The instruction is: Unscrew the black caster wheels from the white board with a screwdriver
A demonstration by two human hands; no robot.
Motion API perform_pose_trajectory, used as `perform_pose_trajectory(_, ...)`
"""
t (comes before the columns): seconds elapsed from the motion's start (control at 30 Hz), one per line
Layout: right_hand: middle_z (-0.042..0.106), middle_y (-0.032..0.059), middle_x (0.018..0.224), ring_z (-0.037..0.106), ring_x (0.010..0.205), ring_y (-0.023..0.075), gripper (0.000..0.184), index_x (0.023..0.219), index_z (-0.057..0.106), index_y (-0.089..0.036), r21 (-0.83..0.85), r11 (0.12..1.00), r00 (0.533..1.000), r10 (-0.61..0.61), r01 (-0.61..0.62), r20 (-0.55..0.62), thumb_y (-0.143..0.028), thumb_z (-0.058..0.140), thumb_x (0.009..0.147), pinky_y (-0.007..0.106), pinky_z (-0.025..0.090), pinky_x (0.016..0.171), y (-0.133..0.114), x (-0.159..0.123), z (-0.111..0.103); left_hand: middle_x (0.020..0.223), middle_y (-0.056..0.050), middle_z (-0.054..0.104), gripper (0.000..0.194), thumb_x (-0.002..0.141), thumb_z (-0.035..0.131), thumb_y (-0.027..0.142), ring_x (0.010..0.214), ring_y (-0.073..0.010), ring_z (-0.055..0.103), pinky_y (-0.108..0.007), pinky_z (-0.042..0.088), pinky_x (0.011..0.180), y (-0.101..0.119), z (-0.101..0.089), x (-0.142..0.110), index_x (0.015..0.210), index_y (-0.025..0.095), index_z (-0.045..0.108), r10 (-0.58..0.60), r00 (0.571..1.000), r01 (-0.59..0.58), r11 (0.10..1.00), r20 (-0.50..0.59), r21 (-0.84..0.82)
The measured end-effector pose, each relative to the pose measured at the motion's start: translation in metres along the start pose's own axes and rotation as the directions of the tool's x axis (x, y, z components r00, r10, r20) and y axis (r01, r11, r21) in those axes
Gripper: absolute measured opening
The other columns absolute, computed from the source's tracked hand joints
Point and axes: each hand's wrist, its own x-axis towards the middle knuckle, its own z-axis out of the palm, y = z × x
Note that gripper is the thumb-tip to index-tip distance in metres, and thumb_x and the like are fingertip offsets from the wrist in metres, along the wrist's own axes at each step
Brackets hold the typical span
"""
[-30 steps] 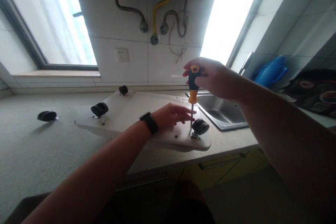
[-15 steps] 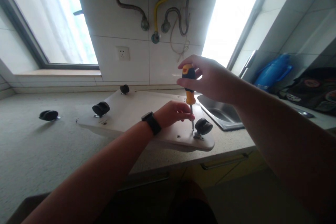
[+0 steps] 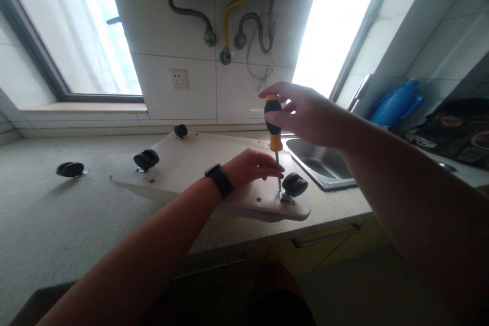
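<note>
My right hand (image 3: 301, 114) grips the yellow and dark blue handle of a screwdriver (image 3: 272, 117), which stands nearly upright. Lower down, my left hand (image 3: 255, 167) pinches the thin metal shaft between its fingers. The screwdriver's tip meets the metal plate of a black caster wheel (image 3: 295, 184) at the right end of a white board (image 3: 198, 155); the screw itself is too small to make out. Two more casters, one nearer (image 3: 146, 159) and one farther back (image 3: 181, 131), stand on the board's left part.
A loose black caster (image 3: 70, 169) lies on the speckled counter (image 3: 34, 214) left of the board. To the right is a steel sink (image 3: 324, 163), with a blue plastic container (image 3: 397, 103) and a dark bag (image 3: 454, 130) beyond. Pipes (image 3: 225, 20) and a socket (image 3: 178, 79) are on the tiled wall.
The right hand's fingers have shifted on the handle, and the handle has turned: its red mark no longer shows. The left hand stays at the shaft; the board and casters keep their places.
</note>
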Motion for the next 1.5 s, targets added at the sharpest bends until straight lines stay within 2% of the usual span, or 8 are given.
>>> perform_pose_trajectory(0.1, 0.068, 0.0102, 0.110, 0.064, 0.081, 0.0219, 0.066, 0.136, 0.062, -0.022, -0.025, 0.998, 0.999, -0.049, 0.049, 0.016, -0.044, 0.074, 0.075, 0.043, 0.056, 0.075, 0.001, 0.000, 0.002, 0.092, -0.007, 0.077, 0.016, 0.080, 0.080, 0.030, 0.070, -0.0106, 0.061, -0.024, 0.048, 0.062, -0.003, 0.001, 0.002, 0.079, 0.015, 0.074, 0.003, 0.999, -0.003, 1.000, -0.042, 0.009)
perform_pose_trajectory(0.47, 0.071, 0.0114, 0.111, 0.067, 0.092, 0.0243, 0.066, 0.140, 0.058, -0.017, 0.036, 0.995, 0.996, -0.087, 0.088, -0.035, -0.032, 0.068, 0.077, 0.043, 0.059, 0.081, -0.003, -0.003, 0.006, 0.084, -0.005, 0.074, 0.026, 0.077, 0.082, 0.033, 0.067, -0.0095, 0.057, -0.024, 0.045, 0.060, -0.002, 0.001, 0.002, 0.069, 0.014, 0.067, 0.011, 0.993, -0.010, 1.000, -0.116, 0.012)
perform_pose_trajectory(0.7, 0.072, 0.0100, 0.111, 0.068, 0.092, 0.0248, 0.063, 0.137, 0.061, -0.018, 0.035, 0.998, 0.993, -0.046, 0.050, -0.104, -0.029, 0.068, 0.076, 0.042, 0.059, 0.082, -0.009, -0.006, 0.000, 0.091, -0.007, 0.076, 0.023, 0.080, 0.080, 0.038, 0.070, -0.0112, 0.060, -0.026, 0.048, 0.065, -0.002, -0.002, 0.001, 0.084, 0.016, 0.075, 0.020, 0.993, -0.014, 0.999, -0.118, 0.045)
perform_pose_trajectory(0.87, 0.071, 0.0090, 0.118, 0.069, 0.093, 0.0239, 0.060, 0.136, 0.061, -0.022, 0.067, 0.997, 0.977, -0.010, 0.025, -0.214, -0.029, 0.067, 0.077, 0.042, 0.059, 0.083, 0.003, -0.007, -0.010, 0.095, -0.009, 0.078, 0.027, 0.088, 0.071, 0.041, 0.075, -0.0133, 0.065, -0.028, 0.051, 0.070, -0.007, -0.008, 0.000, 0.097, 0.016, 0.077, 0.043, 0.993, -0.033, 0.995, -0.110, 0.092)
perform_pose_trajectory(1.0, 0.069, 0.0093, 0.118, 0.069, 0.098, 0.0244, 0.056, 0.132, 0.060, -0.022, 0.184, 0.980, 0.948, -0.008, 0.070, -0.319, -0.030, 0.068, 0.077, 0.042, 0.061, 0.084, 0.025, -0.009, -0.019, 0.100, -0.011, 0.078, 0.031, 0.088, 0.071, 0.043, 0.081, -0.0157, 0.068, -0.029, 0.052, 0.074, -0.008, -0.011, -0.001, 0.100, 0.015, 0.077, 0.027, 0.995, -0.014, 0.991, -0.092, 0.131)
perform_pose_trajectory(1.2, 0.069, 0.0093, 0.115, 0.068, 0.101, 0.0248, 0.033, 0.114, 0.063, -0.027, 0.357, 0.917, 0.902, -0.007, 0.178, -0.431, -0.027, 0.065, 0.081, 0.042, 0.060, 0.083, 0.050, -0.018, -0.028, 0.089, -0.007, 0.079, 0.022, 0.086, 0.074, 0.036, 0.078, -0.0155, 0.069, -0.029, 0.053, 0.076, -0.005, -0.012, -0.003, 0.094, 0.017, 0.079, -0.005, 0.995, 0.026, 0.979, -0.103, 0.203)
perform_pose_trajectory(1.4, 0.069, 0.0092, 0.112, 0.066, 0.109, 0.0321, 0.026, 0.102, 0.066, -0.034, 0.545, 0.811, 0.743, 0.228, 0.213, -0.630, -0.030, 0.067, 0.077, 0.050, 0.052, 0.089, 0.072, -0.043, -0.030, 0.090, -0.009, 0.078, 0.027, 0.090, 0.069, 0.039, 0.078, -0.0153, 0.069, -0.029, 0.055, 0.072, -0.008, -0.010, -0.001, 0.098, 0.015, 0.077, 0.009, 0.990, 0.011, 0.990, -0.142, 0.137)
perform_pose_trajectory(1.5, 0.067, 0.0114, 0.115, 0.059, 0.122, 0.0360, 0.014, 0.094, 0.065, -0.040, 0.615, 0.780, 0.746, 0.344, 0.111, -0.570, -0.038, 0.060, 0.081, 0.051, 0.048, 0.090, 0.105, -0.062, -0.032, 0.089, -0.008, 0.077, 0.029, 0.093, 0.065, 0.040, 0.077, -0.0142, 0.069, -0.027, 0.055, 0.070, -0.005, -0.013, -0.003, 0.101, 0.014, 0.075, 0.017, 0.984, 0.007, 0.991, -0.179, 0.130)
